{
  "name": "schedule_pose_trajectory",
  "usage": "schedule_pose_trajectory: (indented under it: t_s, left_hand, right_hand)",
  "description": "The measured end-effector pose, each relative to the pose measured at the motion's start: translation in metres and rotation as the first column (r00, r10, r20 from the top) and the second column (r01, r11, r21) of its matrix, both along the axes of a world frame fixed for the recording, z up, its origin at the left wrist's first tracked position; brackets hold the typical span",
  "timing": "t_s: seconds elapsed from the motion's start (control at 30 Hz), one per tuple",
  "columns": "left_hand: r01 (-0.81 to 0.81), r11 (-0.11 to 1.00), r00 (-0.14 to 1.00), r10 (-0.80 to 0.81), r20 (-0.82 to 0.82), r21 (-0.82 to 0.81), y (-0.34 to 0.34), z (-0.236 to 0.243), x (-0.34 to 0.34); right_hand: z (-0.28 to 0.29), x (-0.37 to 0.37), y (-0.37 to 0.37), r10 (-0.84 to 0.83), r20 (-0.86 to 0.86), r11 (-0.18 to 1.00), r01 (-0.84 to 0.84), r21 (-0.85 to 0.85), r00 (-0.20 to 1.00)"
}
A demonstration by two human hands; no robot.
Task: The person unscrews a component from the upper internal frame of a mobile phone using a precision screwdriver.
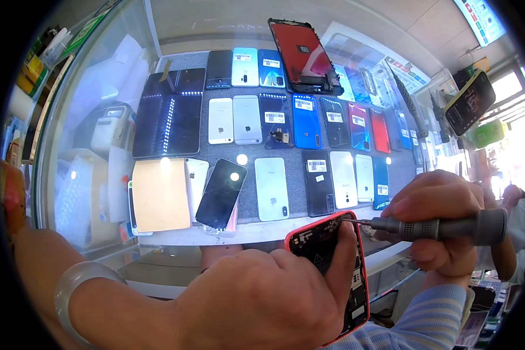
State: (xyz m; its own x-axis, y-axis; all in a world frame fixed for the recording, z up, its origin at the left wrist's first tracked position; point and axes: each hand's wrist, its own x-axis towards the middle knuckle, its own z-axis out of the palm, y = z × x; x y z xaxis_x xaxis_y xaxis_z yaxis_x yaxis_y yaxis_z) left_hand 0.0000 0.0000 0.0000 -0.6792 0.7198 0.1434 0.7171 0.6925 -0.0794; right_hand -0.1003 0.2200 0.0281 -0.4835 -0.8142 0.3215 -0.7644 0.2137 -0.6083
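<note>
An opened smartphone with a red frame (364, 291) is gripped in my left hand (262, 294), its dark inner parts facing up. My left index finger lies along its upper right part, close to the corner. My right hand (434, 201) is wrapped round a grey precision screwdriver (487, 226) held almost level. The thin bit points left and its tip meets the phone's upper right corner. Any screw under the tip is too small to make out. A pale translucent bangle (64, 297) circles my left wrist.
Beneath my hands is a glass display case (44, 192) with rows of phones on grey cloth. A black phone (221, 192) and a tan pad (161, 195) lie near its front. A red-backed screen part (297, 49) sits farther back. Another phone (471, 104) stands tilted at right.
</note>
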Motion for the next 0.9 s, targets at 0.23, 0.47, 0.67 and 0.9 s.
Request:
schedule_pose_trajectory:
  t_s: [0.23,0.47,0.67,0.9]
  left_hand:
    - [-0.059,0.974,0.996,0.044,0.072,0.220,-0.0032,0.0049,0.0022]
    - [0.001,0.999,0.999,0.000,-0.032,0.051,-0.0028,-0.0035,0.0018]
    - [0.005,0.998,1.000,-0.003,-0.031,0.059,-0.0024,-0.0026,0.0011]
    - [0.014,0.998,1.000,-0.015,0.014,0.066,-0.0030,0.0017,-0.0026]
  right_hand:
    - [-0.0016,0.0023,-0.0014,-0.035,-0.001,0.999,0.035,-0.016,0.999]
    - [-0.0055,0.0036,-0.0025,-0.062,0.007,0.998,0.062,-0.020,0.998]
    - [-0.0068,0.0021,-0.0016,-0.043,0.009,0.999,0.043,-0.033,0.999]
    - [-0.0090,0.0001,0.0001,-0.011,0.021,0.998,0.012,-0.053,1.000]
